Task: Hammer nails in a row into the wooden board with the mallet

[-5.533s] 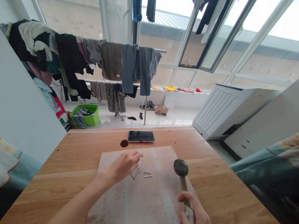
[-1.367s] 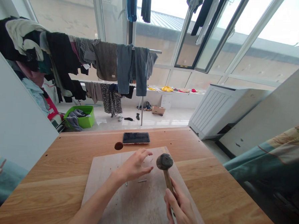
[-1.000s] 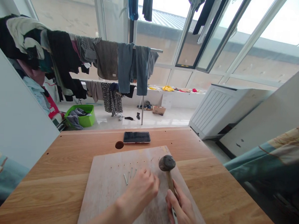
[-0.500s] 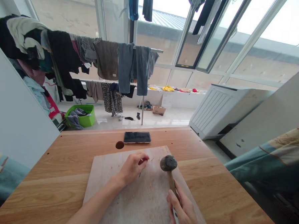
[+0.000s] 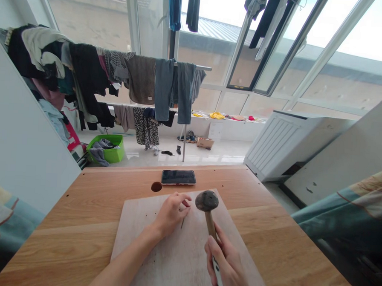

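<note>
While the left hand pinched a nail nearly upright on the pale board, near its far edge, the right hand was clenched round the handle of a hammer, its dark head raised just beside the left fingertips. A phone lay near the table's far edge, beside a round hole.

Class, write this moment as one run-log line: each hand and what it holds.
left hand: pinches nail, tip toward board | right hand: grips hammer, head raised | phone on table behind board
</note>
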